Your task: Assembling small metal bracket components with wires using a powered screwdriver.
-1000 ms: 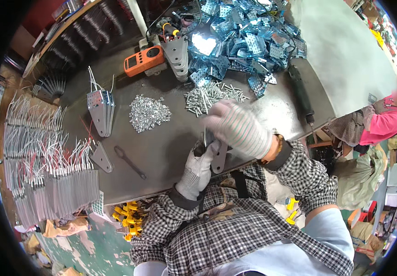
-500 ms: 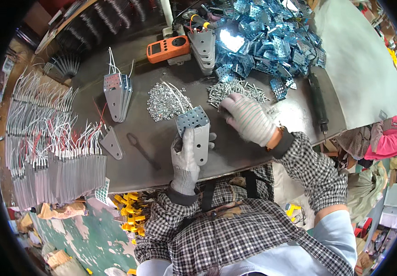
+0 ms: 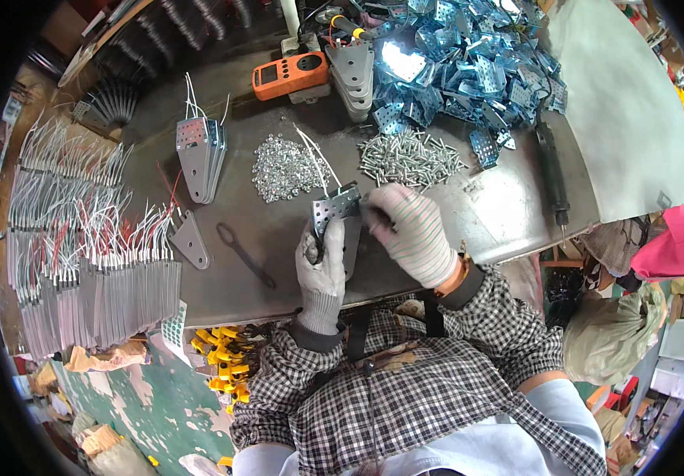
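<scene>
My gloved left hand (image 3: 320,268) is closed around a grey metal plate (image 3: 351,244) topped by a perforated bracket (image 3: 334,207); two white wires (image 3: 316,157) rise from its upper end. Close to the bracket's right edge is my right hand (image 3: 417,236), in a striped glove, its fingers pinched together. Whatever lies between those fingertips is too small and blurred to make out. Beyond the hands lie a heap of small shiny nuts (image 3: 282,168) and, to its right, a heap of screws (image 3: 409,161).
Blue perforated brackets (image 3: 469,67) are piled at the back right, near a dark power screwdriver (image 3: 549,174). An orange meter (image 3: 290,75) stands beside stacked grey plates (image 3: 351,79). Leftward are assembled plates (image 3: 199,163), a loose plate (image 3: 190,242), a dark wrench-like tool (image 3: 245,255) and rows of wired strips (image 3: 132,297).
My right hand has come from the screw heap leftward and nearer to me, up to the bracket. My left hand has turned the plate and bracket, which now show at a different angle.
</scene>
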{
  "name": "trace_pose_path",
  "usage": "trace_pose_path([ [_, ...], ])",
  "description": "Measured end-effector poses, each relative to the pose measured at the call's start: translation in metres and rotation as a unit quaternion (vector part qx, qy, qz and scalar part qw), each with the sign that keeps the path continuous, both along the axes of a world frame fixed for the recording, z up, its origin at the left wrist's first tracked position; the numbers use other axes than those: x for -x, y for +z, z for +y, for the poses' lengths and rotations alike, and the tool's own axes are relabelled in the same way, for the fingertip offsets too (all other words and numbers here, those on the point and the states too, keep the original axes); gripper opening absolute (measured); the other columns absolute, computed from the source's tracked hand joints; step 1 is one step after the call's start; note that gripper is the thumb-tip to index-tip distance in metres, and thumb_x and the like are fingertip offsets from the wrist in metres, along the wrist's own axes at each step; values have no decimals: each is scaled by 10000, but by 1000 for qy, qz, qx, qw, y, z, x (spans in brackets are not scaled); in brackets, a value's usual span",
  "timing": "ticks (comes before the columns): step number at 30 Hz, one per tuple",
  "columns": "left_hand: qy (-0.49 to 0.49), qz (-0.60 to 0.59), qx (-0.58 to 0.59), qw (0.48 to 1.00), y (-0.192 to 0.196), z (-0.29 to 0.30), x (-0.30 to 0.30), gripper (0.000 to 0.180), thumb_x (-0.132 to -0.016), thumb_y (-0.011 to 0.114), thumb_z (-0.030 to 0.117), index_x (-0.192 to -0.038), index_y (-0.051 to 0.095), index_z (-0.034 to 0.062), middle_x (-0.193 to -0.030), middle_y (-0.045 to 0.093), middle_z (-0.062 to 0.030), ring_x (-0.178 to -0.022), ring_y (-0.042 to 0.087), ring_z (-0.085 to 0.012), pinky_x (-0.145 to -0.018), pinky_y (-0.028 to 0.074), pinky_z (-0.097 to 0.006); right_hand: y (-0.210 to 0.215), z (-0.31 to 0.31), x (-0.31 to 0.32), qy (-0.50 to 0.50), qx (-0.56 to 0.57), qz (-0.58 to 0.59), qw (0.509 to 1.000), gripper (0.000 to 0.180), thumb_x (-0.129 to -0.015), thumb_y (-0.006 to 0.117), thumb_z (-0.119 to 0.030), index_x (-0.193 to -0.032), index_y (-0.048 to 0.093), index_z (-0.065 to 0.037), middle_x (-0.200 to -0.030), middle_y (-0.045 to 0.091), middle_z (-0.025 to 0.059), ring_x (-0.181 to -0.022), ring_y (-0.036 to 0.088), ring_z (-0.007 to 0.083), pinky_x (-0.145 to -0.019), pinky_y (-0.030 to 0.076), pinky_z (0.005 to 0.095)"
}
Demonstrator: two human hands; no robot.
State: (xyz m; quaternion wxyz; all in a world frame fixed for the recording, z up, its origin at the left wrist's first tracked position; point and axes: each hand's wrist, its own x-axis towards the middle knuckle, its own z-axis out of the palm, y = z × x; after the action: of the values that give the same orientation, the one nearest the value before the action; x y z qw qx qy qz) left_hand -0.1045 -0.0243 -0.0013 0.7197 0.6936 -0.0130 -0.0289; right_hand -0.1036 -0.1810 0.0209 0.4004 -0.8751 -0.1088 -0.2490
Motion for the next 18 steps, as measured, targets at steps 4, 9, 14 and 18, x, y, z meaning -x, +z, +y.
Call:
trace_pose_path([
  [4, 21, 57, 8, 998, -6, 13, 9, 287, -1000, 556, 274, -1130, 623, 27, -940, 633, 29, -828, 535, -41, -739, 443, -230, -1, 12, 3, 60, -371, 273, 886, 244, -864, 729, -190, -958, 602, -3, -680, 608, 33, -531, 553, 120, -479, 427, 251],
  [9, -24, 90, 91, 992, 5, 25, 12, 443, -996, 488, 416, -1064, 607, -5, -777, 672, -86, -651, 647, -158, -592, 519, -271, -6, 8, -4, 163, -456, 481, 731, 326, -899, 705, -306, -945, 608, 1, -680, 612, 30, -482, 500, 66, -442, 362, 197],
  [14, -36, 153, 142, 977, 14, 37, 9, 503, -999, 472, 431, -1179, 576, -27, -946, 685, -140, -742, 671, -188, -617, 548, -293, 6, -9, -33, 35, -3, 232, 972, 256, -841, 715, -224, -976, 614, -32, -859, 700, 97, -791, 681, 266, -678, 540, 402],
  [18, -57, 169, 232, 956, 7, 30, 5, 436, -1006, 511, 352, -1229, 545, -21, -1036, 675, -127, -896, 693, -237, -749, 589, -330, 0, 9, -61, -51, 458, 103, 882, 98, -786, 648, -107, -865, 635, -50, -792, 651, 125, -808, 675, 282, -665, 540, 401],
])
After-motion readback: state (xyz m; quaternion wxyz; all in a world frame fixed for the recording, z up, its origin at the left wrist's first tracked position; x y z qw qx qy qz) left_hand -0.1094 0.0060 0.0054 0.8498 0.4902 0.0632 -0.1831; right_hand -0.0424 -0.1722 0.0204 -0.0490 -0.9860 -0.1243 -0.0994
